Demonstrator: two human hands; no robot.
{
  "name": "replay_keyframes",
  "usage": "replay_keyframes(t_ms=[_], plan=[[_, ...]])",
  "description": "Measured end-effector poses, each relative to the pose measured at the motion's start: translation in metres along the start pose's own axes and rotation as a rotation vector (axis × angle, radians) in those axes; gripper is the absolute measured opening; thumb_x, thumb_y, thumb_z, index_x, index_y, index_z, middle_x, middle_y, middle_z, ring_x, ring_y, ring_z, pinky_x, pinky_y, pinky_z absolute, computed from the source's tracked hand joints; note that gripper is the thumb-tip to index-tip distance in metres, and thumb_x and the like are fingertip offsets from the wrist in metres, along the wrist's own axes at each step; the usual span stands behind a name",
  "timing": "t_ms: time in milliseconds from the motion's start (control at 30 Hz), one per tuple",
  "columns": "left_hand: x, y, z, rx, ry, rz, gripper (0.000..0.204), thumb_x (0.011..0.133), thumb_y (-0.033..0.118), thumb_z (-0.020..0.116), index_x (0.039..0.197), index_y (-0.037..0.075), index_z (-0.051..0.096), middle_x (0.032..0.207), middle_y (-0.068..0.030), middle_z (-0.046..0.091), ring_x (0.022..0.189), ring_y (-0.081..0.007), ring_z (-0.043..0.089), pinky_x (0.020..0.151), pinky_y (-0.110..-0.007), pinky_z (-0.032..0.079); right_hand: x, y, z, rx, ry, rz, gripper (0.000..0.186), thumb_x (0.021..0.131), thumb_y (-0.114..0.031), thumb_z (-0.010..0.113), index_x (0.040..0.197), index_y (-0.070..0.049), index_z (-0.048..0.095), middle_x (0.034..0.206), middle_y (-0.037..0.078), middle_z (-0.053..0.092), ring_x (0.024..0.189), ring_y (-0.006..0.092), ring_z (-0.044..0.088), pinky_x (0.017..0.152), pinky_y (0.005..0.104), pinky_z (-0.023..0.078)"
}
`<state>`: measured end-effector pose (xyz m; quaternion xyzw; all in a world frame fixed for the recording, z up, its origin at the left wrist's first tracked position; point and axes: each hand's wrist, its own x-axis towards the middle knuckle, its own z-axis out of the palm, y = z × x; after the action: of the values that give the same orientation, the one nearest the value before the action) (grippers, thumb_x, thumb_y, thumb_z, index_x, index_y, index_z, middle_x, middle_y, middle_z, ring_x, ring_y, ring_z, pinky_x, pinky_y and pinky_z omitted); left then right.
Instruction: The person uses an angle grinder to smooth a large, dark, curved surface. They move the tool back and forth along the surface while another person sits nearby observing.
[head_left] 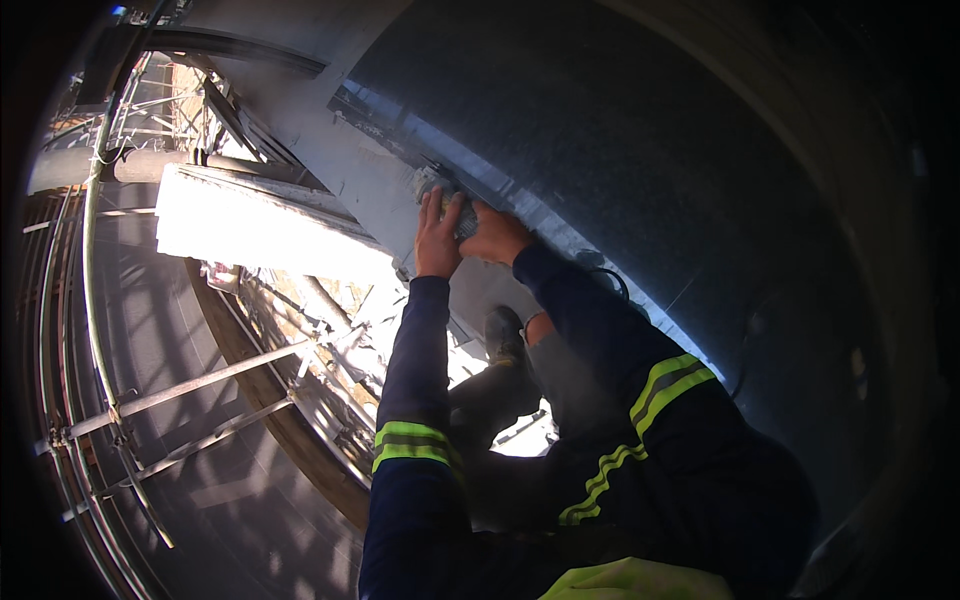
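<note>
Both hands are closed round a grey, dust-covered hand tool, whose rounded front sits against the pale concrete ledge. My left hand lies over its left side, fingers pointing away from me. From the right, my right hand wraps the body, with the thumb side toward the left hand. The fingers and dust hide much of the tool, so its exact kind is unclear. A dark cable loops beside my right forearm.
A dark panel with a bright lower edge runs along the right. Scaffold tubes and a mesh sheet stand at the left, near a sunlit white slab. Below my hands is a dark boot. Haze hangs by the ledge.
</note>
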<state>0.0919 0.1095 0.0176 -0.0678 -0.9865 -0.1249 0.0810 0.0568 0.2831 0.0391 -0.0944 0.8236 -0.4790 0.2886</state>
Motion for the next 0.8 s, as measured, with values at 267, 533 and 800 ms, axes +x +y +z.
replay_keyframes(t_ms=[267, 533, 800], plan=[[0.001, -0.003, 0.003, 0.001, 0.001, 0.012, 0.075, 0.078, 0.009, 0.083, 0.149, 0.023, 0.060, 0.165, -0.0194, 0.044, 0.152, -0.0465, 0.041, 0.117, -0.052, 0.046, -0.001, -0.002, 0.001, -0.030, 0.030, -0.044, 0.093, 0.069, -0.026, 0.079, 0.151, 0.006, 0.049, 0.145, 0.034, 0.059, 0.137, 0.0446, 0.059, 0.114, 0.0458, 0.049], [-0.007, 0.012, -0.003, 0.054, -0.023, 0.007, 0.076, 0.080, 0.009, 0.080, 0.151, 0.025, 0.057, 0.166, -0.0183, 0.043, 0.151, -0.0440, 0.042, 0.116, -0.051, 0.047, -0.011, 0.010, 0.002, 0.006, 0.039, -0.067, 0.098, 0.068, -0.029, 0.080, 0.153, 0.005, 0.047, 0.141, 0.034, 0.062, 0.134, 0.0442, 0.061, 0.111, 0.0451, 0.051], [-0.013, 0.022, -0.007, 0.069, 0.000, 0.013, 0.078, 0.079, 0.001, 0.073, 0.151, 0.026, 0.058, 0.165, -0.0180, 0.044, 0.151, -0.0438, 0.044, 0.108, -0.051, 0.054, -0.020, 0.005, -0.007, -0.021, -0.031, -0.014, 0.104, 0.067, -0.029, 0.079, 0.159, 0.006, 0.042, 0.144, 0.034, 0.061, 0.136, 0.0443, 0.060, 0.113, 0.0447, 0.050]])
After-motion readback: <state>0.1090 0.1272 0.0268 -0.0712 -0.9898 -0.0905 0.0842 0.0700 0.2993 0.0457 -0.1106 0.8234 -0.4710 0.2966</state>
